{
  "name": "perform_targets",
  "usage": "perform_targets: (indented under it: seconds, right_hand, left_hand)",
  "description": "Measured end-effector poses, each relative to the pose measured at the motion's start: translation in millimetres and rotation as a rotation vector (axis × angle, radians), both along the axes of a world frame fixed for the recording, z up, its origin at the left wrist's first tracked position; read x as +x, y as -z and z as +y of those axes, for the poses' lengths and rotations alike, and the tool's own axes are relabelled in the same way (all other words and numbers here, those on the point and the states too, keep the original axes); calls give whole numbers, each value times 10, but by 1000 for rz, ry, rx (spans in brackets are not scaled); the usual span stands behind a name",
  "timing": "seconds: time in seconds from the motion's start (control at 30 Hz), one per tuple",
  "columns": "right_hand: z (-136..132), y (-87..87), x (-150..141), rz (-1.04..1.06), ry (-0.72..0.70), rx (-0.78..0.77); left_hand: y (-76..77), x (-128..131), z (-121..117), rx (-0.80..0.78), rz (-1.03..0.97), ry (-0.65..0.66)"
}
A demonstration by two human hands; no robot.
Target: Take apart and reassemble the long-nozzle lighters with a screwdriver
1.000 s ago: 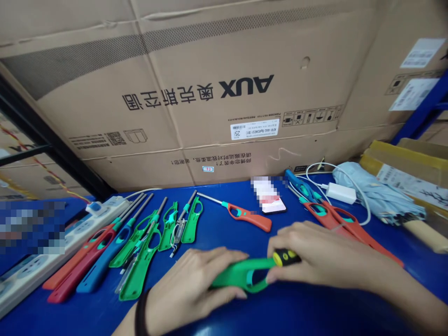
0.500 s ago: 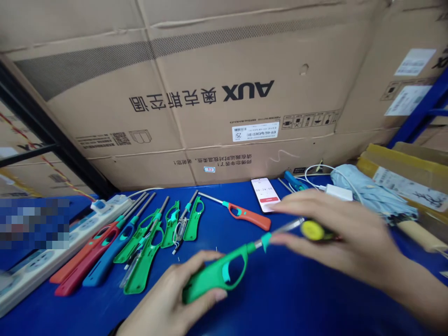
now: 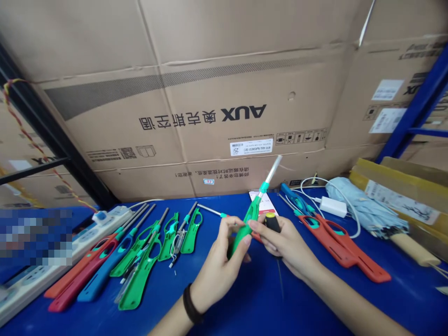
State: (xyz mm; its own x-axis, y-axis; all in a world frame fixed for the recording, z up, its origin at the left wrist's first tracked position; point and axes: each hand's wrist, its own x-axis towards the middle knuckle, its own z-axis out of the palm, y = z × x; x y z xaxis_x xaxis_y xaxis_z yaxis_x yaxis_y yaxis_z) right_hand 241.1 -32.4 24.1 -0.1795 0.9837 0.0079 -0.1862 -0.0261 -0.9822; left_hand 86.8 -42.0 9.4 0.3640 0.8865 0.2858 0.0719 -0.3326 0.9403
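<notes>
Bright green with turquoise fittings and a silvery tube, a lighter stands out against a deep blue tabletop. The screwdriver has a black handle capped in yellow. Green shell halves share the scene with an orange lighter, a red lighter and a blue lighter. Brown cardboard bears black lettering and a dark, finely meshed band. An umbrella is pale blue, a charger white. A wristband appears dark brown, though shadow leaves its shade uncertain.
</notes>
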Motion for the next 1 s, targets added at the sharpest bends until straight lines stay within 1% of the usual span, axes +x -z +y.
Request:
perform_targets:
  seconds: [0.03,0.1,0.17,0.27,0.33,0.43,0.57,0.67,0.77,0.83,0.9,1.0]
  right_hand:
    - [-3,14,12,-8,-10,-4]
    - [-14,30,30,-35,-44,1]
    - [-23,41,36,-59,-58,6]
    - [-28,62,27,-74,-32,-7]
    - [-29,80,18,-61,-20,-25]
    - [-39,108,3,-25,-30,-62]
    - [-78,145,-37,-41,-112,-111]
    - [-105,149,-74,-93,-185,-162]
    - [-111,129,-89,-131,-205,-196]
    - [-103,117,-84,-135,-206,-203]
    - [-91,113,-73,-134,-210,-208]
    - [-75,124,-56,-152,-219,-225]
  left_hand:
    - [37,-3,14,53,21,-15]
    - [77,-29,27,102,55,-29]
    - [75,-64,23,118,72,-61]
    - [38,-96,1,174,94,-103]
    - [17,-101,-14,191,103,-98]
    - [5,-94,-33,135,113,-75]
    - [0,-83,-48,63,159,-71]
    - [-10,-90,-60,103,249,-50]
    - [-19,-110,-82,179,344,-43]
    - [-28,-125,-94,233,400,-62]
    - [-40,-138,-98,270,424,-75]
    - [-64,-155,-89,266,411,-35]
